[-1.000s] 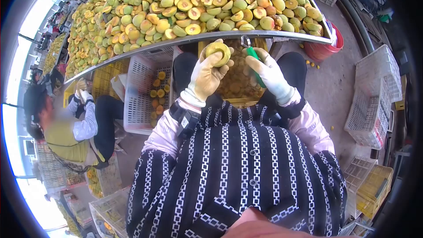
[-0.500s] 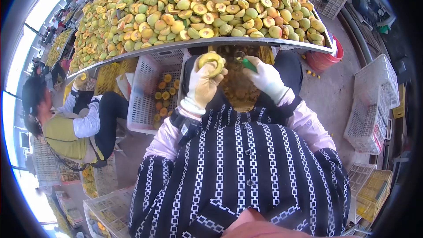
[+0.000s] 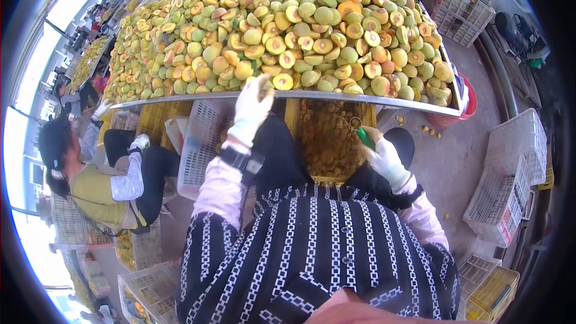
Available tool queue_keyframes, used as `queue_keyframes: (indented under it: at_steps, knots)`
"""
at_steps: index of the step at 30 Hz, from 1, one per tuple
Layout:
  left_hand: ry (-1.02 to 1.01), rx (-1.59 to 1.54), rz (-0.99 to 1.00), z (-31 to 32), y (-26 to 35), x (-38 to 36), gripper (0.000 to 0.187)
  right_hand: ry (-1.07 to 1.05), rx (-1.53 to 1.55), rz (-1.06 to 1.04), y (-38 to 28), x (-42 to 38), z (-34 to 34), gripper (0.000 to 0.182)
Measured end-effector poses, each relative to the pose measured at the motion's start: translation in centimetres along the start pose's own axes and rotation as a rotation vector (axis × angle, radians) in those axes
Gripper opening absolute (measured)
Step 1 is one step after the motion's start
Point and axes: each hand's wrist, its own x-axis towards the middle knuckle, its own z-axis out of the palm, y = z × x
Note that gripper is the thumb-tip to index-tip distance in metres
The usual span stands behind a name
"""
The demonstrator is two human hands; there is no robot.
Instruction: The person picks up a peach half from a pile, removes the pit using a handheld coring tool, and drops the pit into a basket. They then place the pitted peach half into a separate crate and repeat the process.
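Observation:
My left hand (image 3: 254,108), in a white glove with stained fingertips, reaches to the front edge of a big heap of halved peaches (image 3: 324,15). Its fingers are apart, right at the nearest fruit, and no peach half shows in them. My right hand (image 3: 387,159), also gloved, is closed around the green handle of a pitting tool (image 3: 365,138) with a thin metal loop at its end. The tool hangs over a yellow crate (image 3: 292,123) of brownish pits and scraps between my knees.
A metal-edged table (image 3: 210,95) carries the peach heap. Beside my left knee stands a white crate (image 3: 195,144). A co-worker (image 3: 99,180) sits at the left. On the right are a red bucket (image 3: 465,105) and stacked white crates (image 3: 510,168).
My left hand has moved forward to the heap, and the peach half it held no longer shows in it. My right hand has drawn slightly right and down, still holding the tool.

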Motion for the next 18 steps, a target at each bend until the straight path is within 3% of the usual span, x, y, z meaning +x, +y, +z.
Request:
queue_keyframes:
  at_steps: [3,6,9,10,13,18]
  knots:
    - [0.010,0.269,0.156,3.9,1.3,5.5,0.051,0.034,-0.008,0.043,0.4,0.1,-1.5,0.041]
    - [-0.187,0.527,0.017,6.4,0.0,9.7,0.058,0.068,-0.039,0.118,0.2,0.2,-2.8,0.041]
    - [-0.202,0.700,-0.089,7.8,-0.4,11.3,0.061,0.111,-0.110,0.136,0.8,0.0,-3.6,0.043]
    - [-0.185,0.678,-0.094,8.3,-0.7,11.4,0.068,0.117,-0.080,0.175,1.4,-0.2,-3.5,0.044]
    - [-0.110,0.664,-0.106,9.4,-0.7,10.9,0.065,0.110,-0.050,0.233,1.9,0.1,-3.3,0.047]
    - [-0.003,0.529,0.016,9.6,-2.0,9.7,0.053,0.101,-0.126,0.067,0.5,1.5,-2.3,0.044]
